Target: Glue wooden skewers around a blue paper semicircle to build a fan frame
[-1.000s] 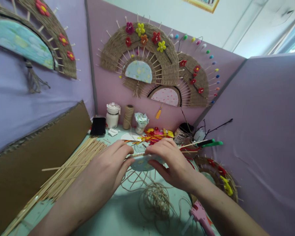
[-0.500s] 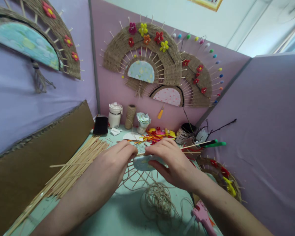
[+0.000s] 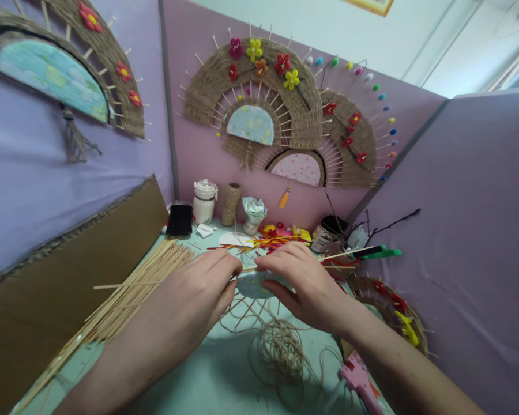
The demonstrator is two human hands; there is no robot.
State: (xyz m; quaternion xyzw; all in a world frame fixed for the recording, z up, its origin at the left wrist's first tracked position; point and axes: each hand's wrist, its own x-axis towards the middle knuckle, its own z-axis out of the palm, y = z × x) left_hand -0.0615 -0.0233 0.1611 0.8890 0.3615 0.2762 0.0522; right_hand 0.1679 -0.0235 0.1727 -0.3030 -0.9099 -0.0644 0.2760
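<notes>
Between my hands is a small fan piece with a light-blue fabric half-circle and thin sticks spreading out below it. My left hand pinches its left end, fingers bent over the straight top edge. On the right end my right hand grips the same edge, thumb below and fingers above. My fingers hide much of the rim. Loose twine lies tangled on the table just under the piece, and some strands run up to it.
A bundle of thin sticks lies at left beside a cardboard panel. Behind stand a white jar, a twine spool and a wrapped cup. At right are a pink glue gun, green-handled scissors and a woven fan.
The view has shifted slightly, so the surroundings sit a little further right. Both hands keep their hold on the fan piece, with almost no movement.
</notes>
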